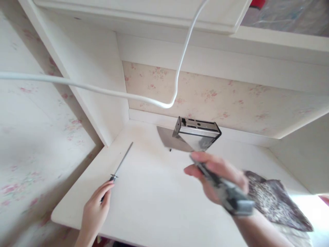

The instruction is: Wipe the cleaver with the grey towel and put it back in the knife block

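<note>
"So, where was the honing steel (pixel 122 161) relative to the hands?"

"In the left hand (pixel 96 206), whose fingers were closed round its black handle. That hand was just in from the front edge of the white worktop (pixel 149 195), near the left front corner, and the rod pointed away toward the back edge."

"And the right hand (pixel 221 175)?"

"It was wrapped round the handle of a cleaver (pixel 174 141), well apart from the steel and to its right. Hand and handle were blurred, but the grip was plain enough. The blade pointed toward the back left."

"Did the blade touch the slotted metal knife block (pixel 199 131)?"

"I couldn't tell. The block stood close to the back edge, beyond the right hand, and the blade overlapped its lower left part in view."

"What else was about?"

"A dark patterned cloth (pixel 277 202) lay toward the right end, past the right hand. A white cable (pixel 164 104) crossed the view higher up."
</note>
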Motion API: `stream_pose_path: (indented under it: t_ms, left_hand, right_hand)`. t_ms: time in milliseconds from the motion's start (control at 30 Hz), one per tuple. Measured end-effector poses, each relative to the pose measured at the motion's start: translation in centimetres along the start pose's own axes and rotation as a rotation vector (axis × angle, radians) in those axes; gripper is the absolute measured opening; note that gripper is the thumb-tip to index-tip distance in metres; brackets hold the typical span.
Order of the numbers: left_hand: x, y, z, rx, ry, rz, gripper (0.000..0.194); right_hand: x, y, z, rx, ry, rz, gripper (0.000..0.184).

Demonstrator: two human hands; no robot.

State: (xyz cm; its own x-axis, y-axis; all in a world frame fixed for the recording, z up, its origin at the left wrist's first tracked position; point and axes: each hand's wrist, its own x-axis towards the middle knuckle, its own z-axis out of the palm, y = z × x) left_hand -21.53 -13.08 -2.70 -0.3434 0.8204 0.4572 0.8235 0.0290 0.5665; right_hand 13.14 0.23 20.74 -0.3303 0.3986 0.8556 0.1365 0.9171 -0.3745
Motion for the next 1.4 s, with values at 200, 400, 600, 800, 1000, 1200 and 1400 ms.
stream_pose_path:
  t_ms: [200,400,600,800,1000,1200,1400]
  left_hand:
    - [-0.2,-0.1,-0.2,-0.072,-0.056,-0.098,0.025]
    - [0.1,0.1,-0.3,-0.128,-0.036,-0.031,0.022]
    - [0.4,0.5,-0.5,-0.150,0.006,-0.059,0.020]
    - [0.4,1.0,-0.9,-0.117,-0.007,-0.127,0.022]
    - [0.7,1.7,-1.1,-0.104,-0.008,-0.182,0.024]
    - [0.9,1.9,-1.1,-0.131,0.075,-0.219,0.025]
    - [1.3,2.9,-1.4,-0.046,0.144,-0.181,0.024]
  right_hand:
    - [-6.8,0.5,10.3,0.005,-0.230,-0.267,0.029]
    - [-11.7,2.0,15.8,-0.116,-0.359,-0.184,0.021]
    - [-13.3,2.0,17.7,-0.156,-0.607,-0.056,0.024]
    - [-13.8,1.4,19.3,-0.161,-0.776,0.088,0.029]
    - [-12.3,0.2,19.8,-0.175,-0.865,0.163,0.023]
    - [-12.0,-0.6,19.4,-0.164,-0.905,0.223,0.028]
    - [-12.0,-1.2,19.2,-0.083,-0.939,0.300,0.034]
